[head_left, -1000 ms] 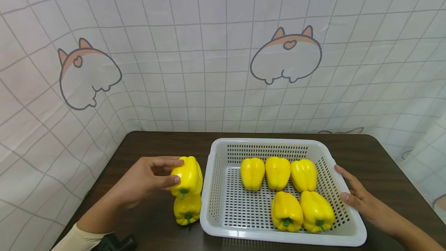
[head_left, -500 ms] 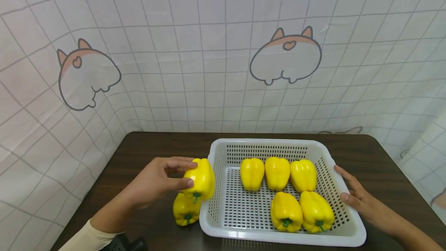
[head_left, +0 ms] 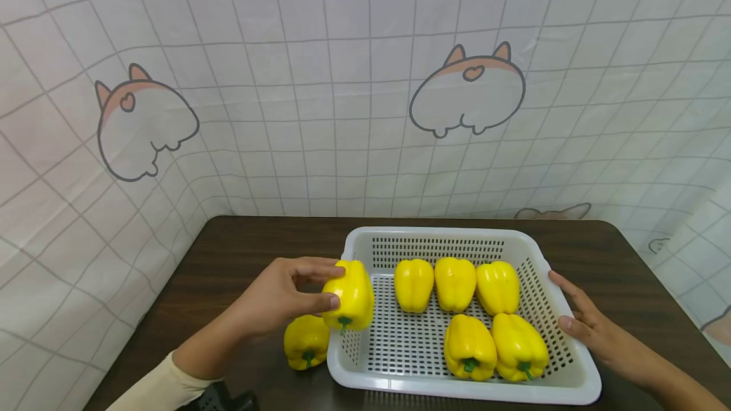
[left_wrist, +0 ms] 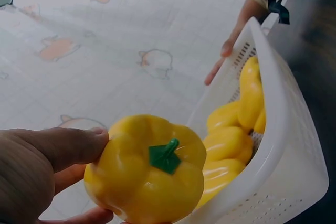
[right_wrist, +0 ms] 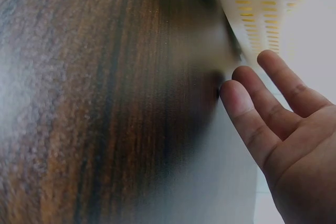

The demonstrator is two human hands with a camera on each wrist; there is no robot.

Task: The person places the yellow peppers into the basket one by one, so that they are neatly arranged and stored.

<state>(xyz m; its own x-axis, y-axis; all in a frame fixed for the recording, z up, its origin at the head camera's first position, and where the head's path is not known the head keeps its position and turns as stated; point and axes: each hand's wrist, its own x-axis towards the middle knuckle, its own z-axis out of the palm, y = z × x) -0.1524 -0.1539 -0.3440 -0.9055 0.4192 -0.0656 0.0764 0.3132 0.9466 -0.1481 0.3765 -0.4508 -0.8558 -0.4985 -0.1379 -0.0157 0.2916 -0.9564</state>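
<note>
My left hand (head_left: 280, 297) pinches a yellow bell pepper (head_left: 349, 297) between thumb and fingers, over the left rim of a white perforated basket (head_left: 462, 389). In the left wrist view the held bell pepper (left_wrist: 147, 171) shows its green stem toward the camera. Another yellow bell pepper (head_left: 306, 341) lies on the table just outside the basket's left side. Inside the basket sit several yellow bell peppers, three in a back row and two in front. My right hand (head_left: 594, 328) rests against the basket's right rim; its fingers (right_wrist: 262, 103) look extended in the right wrist view.
The dark wood-grain table (head_left: 251, 240) carries the basket. A white grid-patterned curtain (head_left: 365, 163) with cartoon drawings hangs behind the table and along its sides. A black object (head_left: 219, 398) shows under the left forearm.
My left hand has carried the bell pepper rightward, from above the one left on the table to over the basket's left rim. The right hand and basket have stayed put.
</note>
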